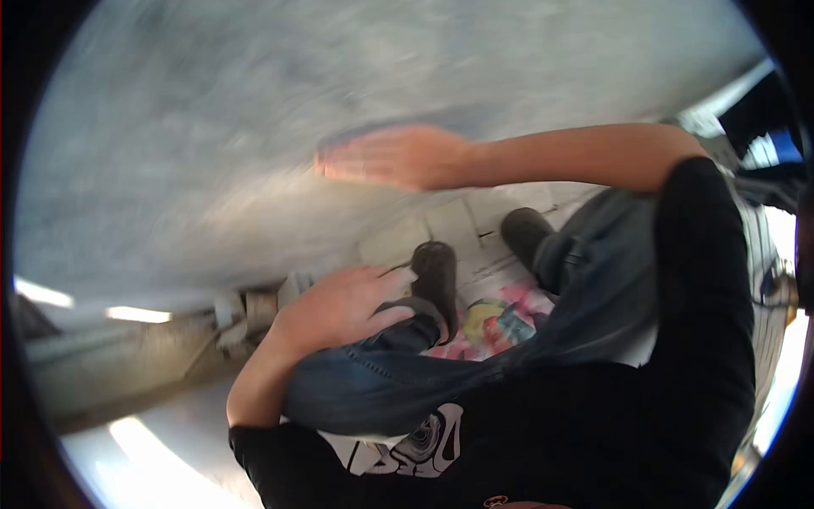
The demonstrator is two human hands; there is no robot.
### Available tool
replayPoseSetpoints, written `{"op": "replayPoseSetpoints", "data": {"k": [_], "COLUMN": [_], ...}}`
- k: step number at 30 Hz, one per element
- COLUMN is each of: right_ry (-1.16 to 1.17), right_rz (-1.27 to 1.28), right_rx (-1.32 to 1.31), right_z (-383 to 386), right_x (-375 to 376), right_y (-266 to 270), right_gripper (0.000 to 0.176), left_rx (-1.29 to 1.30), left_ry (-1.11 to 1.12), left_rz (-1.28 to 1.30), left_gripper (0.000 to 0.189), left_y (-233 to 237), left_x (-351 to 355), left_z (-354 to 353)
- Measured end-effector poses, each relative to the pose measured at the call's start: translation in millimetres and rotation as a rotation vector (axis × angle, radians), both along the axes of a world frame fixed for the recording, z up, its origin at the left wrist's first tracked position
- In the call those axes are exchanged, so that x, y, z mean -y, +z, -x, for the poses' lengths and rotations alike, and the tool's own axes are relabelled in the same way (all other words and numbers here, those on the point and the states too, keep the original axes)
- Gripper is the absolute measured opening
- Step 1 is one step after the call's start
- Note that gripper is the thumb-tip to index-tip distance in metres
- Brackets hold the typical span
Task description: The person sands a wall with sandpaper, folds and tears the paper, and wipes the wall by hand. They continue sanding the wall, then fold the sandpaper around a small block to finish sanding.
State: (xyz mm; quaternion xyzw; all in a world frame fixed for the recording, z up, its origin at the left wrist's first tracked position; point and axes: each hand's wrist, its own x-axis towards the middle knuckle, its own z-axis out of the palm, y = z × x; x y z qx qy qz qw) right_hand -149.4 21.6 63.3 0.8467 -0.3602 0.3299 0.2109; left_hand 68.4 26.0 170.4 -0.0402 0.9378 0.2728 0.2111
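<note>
My right hand (394, 158) reaches across the large grey surface (212, 76), its fingers stretched out together, palm down and smeared by motion. A dark bluish shadow lies along the hand's far edge. Closer to my body, my left hand (335, 307) hangs over my left leg in jeans (373, 382), thumb apart from the fingers. Nothing shows in its grasp. The near edge of the grey surface runs just beyond this hand.
My dark shoes (436, 284) rest below on light flooring, with a colourful floral patterned sheet (500, 322) between my legs. Blurred blocky objects (242, 318) stand at the left, under the surface's edge. Dark items (763, 144) are at the far right.
</note>
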Motion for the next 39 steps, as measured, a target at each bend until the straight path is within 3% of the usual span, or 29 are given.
{"op": "replayPoseSetpoints", "data": {"k": [2, 4, 5, 7, 10, 13, 20, 22, 26, 28, 35, 37, 39], "right_ry": [0.019, -0.297, -0.27, -0.195, -0.212, -0.296, -0.202, -0.165, -0.157, -0.052, -0.109, -0.089, -0.09], "right_rz": [0.019, 0.127, 0.14, -0.09, 0.085, 0.153, -0.022, -0.113, -0.025, -0.152, -0.007, 0.164, 0.097], "right_rx": [0.003, -0.291, -0.283, -0.359, -0.533, -0.487, -0.53, -0.44, -0.5, -0.313, -0.438, -0.496, -0.467], "right_z": [-6.1, -12.8, -16.3, -21.1, -9.0, -7.4, -4.1, -5.4, -5.4, -11.9, -31.5, -29.9, -33.9], "right_x": [-0.2, -5.5, -5.5, -1.4, 12.0, 2.4, -0.6, -0.9, 5.0, 6.1, 17.9, 22.1, 21.3], "right_y": [39.5, 56.9, 46.8, 14.1, -7.8, 42.4, 20.6, 18.8, 16.1, 18.9, 18.5, 18.5, 17.0], "right_gripper": [0.055, 0.055, 0.055, 0.058, 0.062, 0.063, 0.072, 0.073, 0.072, 0.066, 0.051, 0.048, 0.046], "left_rx": [0.035, 0.068, 0.126, 0.178, 0.153, 0.133, 0.137, 0.115, 0.134, 0.099, 0.146, 0.111, 0.123], "left_ry": [0.029, 0.027, 0.018, 0.025, 0.013, 0.022, -0.025, -0.028, -0.067, -0.062, -0.096, -0.096, -0.086], "left_rz": [0.022, 0.031, 0.024, 0.023, 0.054, 0.061, 0.071, 0.071, 0.041, 0.058, 0.062, 0.058, 0.023], "left_gripper": [0.039, 0.039, 0.041, 0.043, 0.043, 0.043, 0.041, 0.041, 0.041, 0.041, 0.042, 0.043, 0.043], "left_y": [-0.7, 0.5, 3.4, 5.2, 8.9, 12.5, 17.2, 18.6, 19.7, 20.8, 22.9, 23.8, 23.7], "left_x": [0.9, 0.2, -1.4, -3.7, -0.9, -4.3, -3.7, -5.9, -7.3, -5.9, -8.2, -7.6, -5.7], "left_z": [-9.2, -12.1, -11.1, -8.4, -9.5, -10.4, -7.1, -3.0, 1.5, 2.5, 12.2, 10.0, 7.3]}}
